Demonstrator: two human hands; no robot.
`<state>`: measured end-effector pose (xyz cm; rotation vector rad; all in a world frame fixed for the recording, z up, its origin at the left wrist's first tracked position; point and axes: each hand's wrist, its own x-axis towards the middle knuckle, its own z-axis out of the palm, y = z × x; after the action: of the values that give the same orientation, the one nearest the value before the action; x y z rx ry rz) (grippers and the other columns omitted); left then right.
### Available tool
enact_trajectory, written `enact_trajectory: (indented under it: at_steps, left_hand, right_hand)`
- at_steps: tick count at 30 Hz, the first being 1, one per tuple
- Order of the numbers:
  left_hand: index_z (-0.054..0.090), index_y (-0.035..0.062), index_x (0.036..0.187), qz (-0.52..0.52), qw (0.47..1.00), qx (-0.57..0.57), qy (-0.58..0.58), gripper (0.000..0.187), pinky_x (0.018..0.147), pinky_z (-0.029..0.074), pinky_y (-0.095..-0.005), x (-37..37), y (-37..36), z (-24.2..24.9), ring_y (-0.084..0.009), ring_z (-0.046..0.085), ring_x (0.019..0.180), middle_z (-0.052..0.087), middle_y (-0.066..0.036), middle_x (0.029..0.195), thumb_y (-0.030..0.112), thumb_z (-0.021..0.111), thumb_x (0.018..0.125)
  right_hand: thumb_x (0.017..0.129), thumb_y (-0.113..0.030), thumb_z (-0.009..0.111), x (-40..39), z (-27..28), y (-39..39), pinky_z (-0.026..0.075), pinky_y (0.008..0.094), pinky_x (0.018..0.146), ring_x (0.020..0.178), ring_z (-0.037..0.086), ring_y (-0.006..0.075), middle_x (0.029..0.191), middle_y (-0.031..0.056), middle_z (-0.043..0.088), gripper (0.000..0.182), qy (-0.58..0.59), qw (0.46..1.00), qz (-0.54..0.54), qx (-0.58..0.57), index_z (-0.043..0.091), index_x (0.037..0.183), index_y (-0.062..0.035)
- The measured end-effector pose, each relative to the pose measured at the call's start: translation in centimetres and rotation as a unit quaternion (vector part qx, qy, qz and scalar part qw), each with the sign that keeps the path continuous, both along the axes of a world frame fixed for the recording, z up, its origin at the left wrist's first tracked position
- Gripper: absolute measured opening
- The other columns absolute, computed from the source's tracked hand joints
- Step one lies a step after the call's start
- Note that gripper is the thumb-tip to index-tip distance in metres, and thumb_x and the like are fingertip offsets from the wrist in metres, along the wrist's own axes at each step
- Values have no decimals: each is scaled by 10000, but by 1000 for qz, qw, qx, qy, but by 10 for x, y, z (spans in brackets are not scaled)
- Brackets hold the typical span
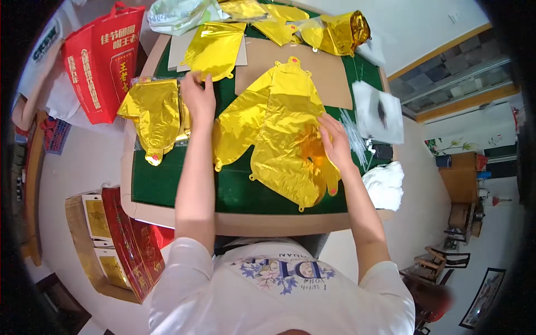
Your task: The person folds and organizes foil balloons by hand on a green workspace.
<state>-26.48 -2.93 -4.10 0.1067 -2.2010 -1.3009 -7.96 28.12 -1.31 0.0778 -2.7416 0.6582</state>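
A large flat gold foil balloon lies uninflated across the middle of the green-topped table, its upper end overlapping a brown cardboard sheet toward the far edge and its lower lobes reaching toward the near edge. The right hand rests on the balloon's right side, fingers spread and pressing down on the foil, beside an orange-tinted patch on it. The left hand reaches out toward the table's left side, fingers loosely spread and lying flat, touching the edge of a pile of folded gold balloons that hangs slightly over the left edge; whether it pinches anything there cannot be told. Just beyond that hand, another gold foil piece lies on a pale sheet near the far left corner. More crumpled gold foil is heaped along the far edge, next to a whitish plastic bag. Near the right edge lie a bundle of thin white straws, a white sheet with a dark mark and a crumpled white bag. Off the table to the left stands a red paper bag with printed characters, and a carton with red and gold packs sits on the floor by the near left corner.
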Motion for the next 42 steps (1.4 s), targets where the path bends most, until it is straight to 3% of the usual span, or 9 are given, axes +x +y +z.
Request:
enact_trajectory:
  at_steps: [5, 13, 22, 24, 31, 34, 37, 40, 42]
  left_hand:
    - [582, 36, 975, -80, 930, 359, -12, 166, 741, 494, -263, 2, 11, -63, -119, 576, 803, 588, -18, 875, 163, 647, 891]
    - [559, 35, 1126, -136, 821, 544, -111, 227, 936, 441, -302, 12, 9, -17, -148, 522, 1075, 554, -64, 1147, 154, 579, 935]
    - [542, 9, 1215, -175, 790, 578, -104, 296, 960, 435, -313, 15, 11, -3, -177, 512, 1137, 547, -89, 1206, 111, 549, 938]
    - [557, 27, 1197, -178, 776, 597, -97, 280, 914, 438, -258, 14, 13, -3, -115, 541, 1042, 578, -44, 1148, 114, 572, 931]
    - [547, 23, 1215, -167, 775, 598, -113, 303, 918, 437, -258, 16, 13, -2, -121, 538, 1028, 561, -45, 1159, 108, 574, 926]
    - [538, 18, 1232, -178, 766, 608, -112, 326, 914, 441, -258, 15, 13, -4, -124, 537, 1030, 554, -51, 1167, 105, 580, 921]
    - [532, 17, 1245, -173, 761, 614, -114, 343, 914, 443, -258, 15, 13, -3, -126, 537, 1035, 553, -57, 1168, 99, 584, 916]
    - [517, 4, 1267, -172, 763, 612, -114, 373, 916, 446, -259, 14, 13, -4, -130, 536, 1047, 550, -68, 1190, 88, 584, 910]
    - [493, -11, 1286, -167, 760, 617, -117, 384, 949, 440, -295, 15, 14, -3, -156, 519, 1099, 535, -83, 1226, 75, 561, 918]
  right_hand:
    - [843, -63, 638, -52, 33, -51, 444, 392, 901, 1031, 576, 311, 1084, 128, 638, 189, 59, 995, 78, -6, 642, 1030, -31]
    - [769, -60, 691, -150, 21, -145, 463, 377, 861, 981, 593, 272, 1008, 89, 652, 219, 104, 971, 213, 31, 651, 983, -79]
    - [785, -142, 666, -213, -12, -184, 446, 383, 868, 967, 576, 266, 978, 74, 637, 161, 169, 958, 197, 125, 648, 938, -95]
    - [794, -145, 653, -222, -14, -181, 461, 390, 809, 908, 581, 275, 890, 84, 630, 113, 116, 962, 179, 172, 640, 884, -78]
    - [804, -156, 643, -229, 12, -176, 481, 403, 727, 841, 590, 325, 838, 121, 625, 120, -12, 982, 170, 81, 644, 853, -46]
    - [718, -132, 707, -231, 20, -173, 489, 389, 764, 883, 594, 303, 841, 106, 624, 152, -78, 982, 169, 39, 641, 849, -90]
    - [732, -137, 711, -241, 20, -169, 490, 392, 773, 866, 606, 304, 827, 129, 626, 180, -47, 946, 285, 149, 633, 884, -79]
    - [742, -129, 707, -243, 17, -172, 496, 397, 725, 799, 620, 300, 812, 134, 627, 219, -74, 978, 194, 7, 621, 935, -73]
    - [794, -125, 689, -245, 19, -173, 475, 314, 617, 667, 599, 213, 737, 96, 606, 127, -91, 976, 170, -100, 602, 801, -32]
